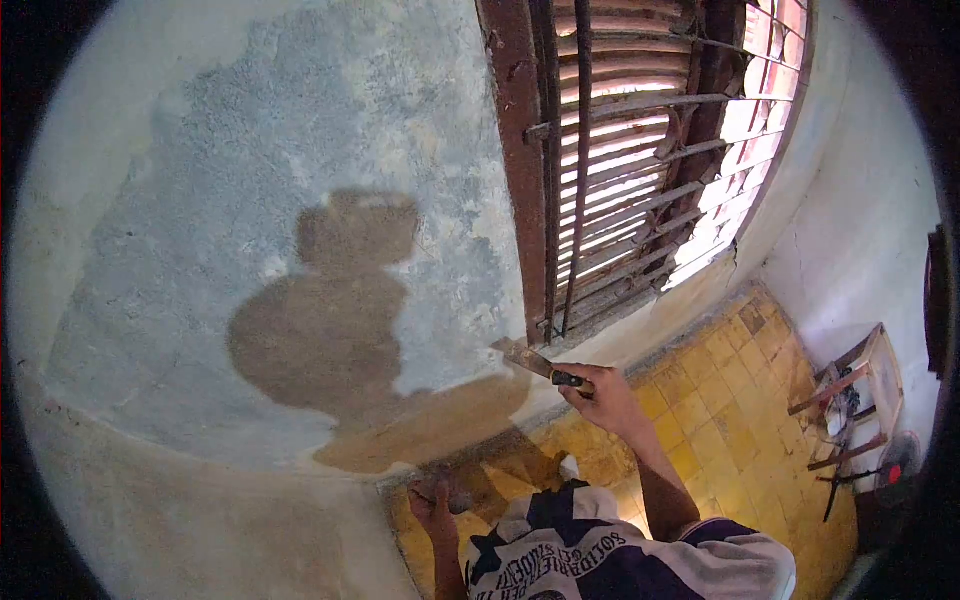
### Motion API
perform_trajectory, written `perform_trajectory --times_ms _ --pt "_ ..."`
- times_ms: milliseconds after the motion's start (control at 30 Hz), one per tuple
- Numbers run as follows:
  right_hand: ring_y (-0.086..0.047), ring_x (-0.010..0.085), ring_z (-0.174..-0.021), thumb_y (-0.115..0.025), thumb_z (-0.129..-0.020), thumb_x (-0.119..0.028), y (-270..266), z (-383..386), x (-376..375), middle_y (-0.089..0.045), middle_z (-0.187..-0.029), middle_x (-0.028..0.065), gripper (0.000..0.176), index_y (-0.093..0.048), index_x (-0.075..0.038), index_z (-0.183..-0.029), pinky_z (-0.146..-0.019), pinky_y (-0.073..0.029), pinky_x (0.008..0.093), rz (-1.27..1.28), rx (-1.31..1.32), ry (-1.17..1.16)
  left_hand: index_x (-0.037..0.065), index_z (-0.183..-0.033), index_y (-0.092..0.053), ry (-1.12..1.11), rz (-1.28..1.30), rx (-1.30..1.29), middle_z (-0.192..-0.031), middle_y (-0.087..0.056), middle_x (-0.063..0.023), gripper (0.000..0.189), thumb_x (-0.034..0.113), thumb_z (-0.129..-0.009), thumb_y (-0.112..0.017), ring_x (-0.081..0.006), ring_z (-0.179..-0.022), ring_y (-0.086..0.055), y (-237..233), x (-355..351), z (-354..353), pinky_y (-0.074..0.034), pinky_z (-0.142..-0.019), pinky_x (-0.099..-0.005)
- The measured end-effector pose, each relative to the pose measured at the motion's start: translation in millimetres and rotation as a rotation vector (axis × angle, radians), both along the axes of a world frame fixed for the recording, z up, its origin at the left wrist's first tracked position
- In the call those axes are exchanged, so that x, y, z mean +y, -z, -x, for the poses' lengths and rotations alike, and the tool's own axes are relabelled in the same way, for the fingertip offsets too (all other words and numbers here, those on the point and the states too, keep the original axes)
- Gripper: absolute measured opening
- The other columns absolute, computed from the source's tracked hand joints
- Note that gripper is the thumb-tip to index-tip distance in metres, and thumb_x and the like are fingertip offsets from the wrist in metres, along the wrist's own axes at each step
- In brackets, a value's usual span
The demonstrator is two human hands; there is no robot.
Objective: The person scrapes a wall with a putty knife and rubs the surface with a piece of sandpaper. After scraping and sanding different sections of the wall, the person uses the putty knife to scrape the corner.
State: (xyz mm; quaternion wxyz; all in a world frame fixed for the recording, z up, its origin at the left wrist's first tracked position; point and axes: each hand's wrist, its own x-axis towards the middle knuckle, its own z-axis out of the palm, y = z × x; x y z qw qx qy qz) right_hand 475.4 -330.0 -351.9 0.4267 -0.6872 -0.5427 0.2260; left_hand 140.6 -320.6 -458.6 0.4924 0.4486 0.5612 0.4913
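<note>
My right hand [598, 396] is closed round the black and yellow handle of a putty knife [528, 358]. The knife's flat blade points up and left, close to the wall just below the window frame's lower corner; whether it touches the wall I cannot tell. The wall [440, 200] has a large rough blue-grey patch with paler areas around it. Lower down, near the foot of the wall, my left hand [432, 500] has its fingers curled beside a small greyish thing that is too dark to make out.
A barred window with slats [630, 150] fills the upper right, in a brown frame [520, 150]. Yellow floor tiles [700, 420] lie below. At the right stands a small wooden frame or stool [875, 385] with items, beside a fan-like thing with a red centre [895, 472].
</note>
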Motion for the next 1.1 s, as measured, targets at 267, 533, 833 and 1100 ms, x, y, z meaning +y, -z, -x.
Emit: perform_trajectory --times_ms 267,533,833,1100 --pt "-0.067 0.0251 -0.084 -0.077 -0.072 -0.003 -65 -37 6 -0.067 -0.094 0.0131 0.044 -0.066 -0.009 -0.114 -0.076 -0.053 0.0322 -0.655 -0.289 0.265 0.000 -0.130 -0.047 -0.043 0.020 -0.046 -0.121 -0.056 -0.0120 0.056 0.022 -0.085 -0.072 -0.0249 -0.115 -0.050 7 -11 -9 -0.038 -0.101 -0.0383" --pt "-0.059 0.0127 -0.074 -0.075 -0.077 -0.002 -145 -71 38 -0.063 -0.088 0.0092 0.032 -0.053 0.000 -0.100 -0.066 -0.050 0.0267 -1.165 0.110 0.061 0.003 -0.111 -0.052 -0.065 0.003 -0.105 -0.111 -0.061 -0.0080 0.027 0.008 -0.089 -0.067 -0.0167 -0.098 -0.058 20 -12 -38 -0.047 -0.085 -0.0307" --pt "-0.038 0.0100 -0.043 -0.058 -0.092 -0.011 -243 -58 122 -0.037 -0.059 0.0009 0.017 -0.041 -0.011 -0.094 -0.037 -0.031 0.0250 -1.465 0.602 -0.269 0.002 -0.123 -0.048 -0.009 0.015 -0.097 -0.125 -0.052 -0.0099 0.047 0.015 -0.086 -0.072 -0.0205 -0.112 -0.051 1 -24 -62 -0.040 -0.098 -0.0329" --pt "-0.059 0.0147 -0.058 -0.072 -0.081 -0.006 -185 -29 193 -0.059 -0.074 0.0074 0.020 -0.055 -0.006 -0.092 -0.056 -0.049 0.0263 -1.372 -0.033 0.031 0.004 -0.117 -0.051 -0.109 -0.013 -0.147 -0.114 -0.057 -0.0082 0.042 0.013 -0.084 -0.074 -0.0186 -0.103 -0.056 49 -35 -49 -0.047 -0.091 -0.0344"
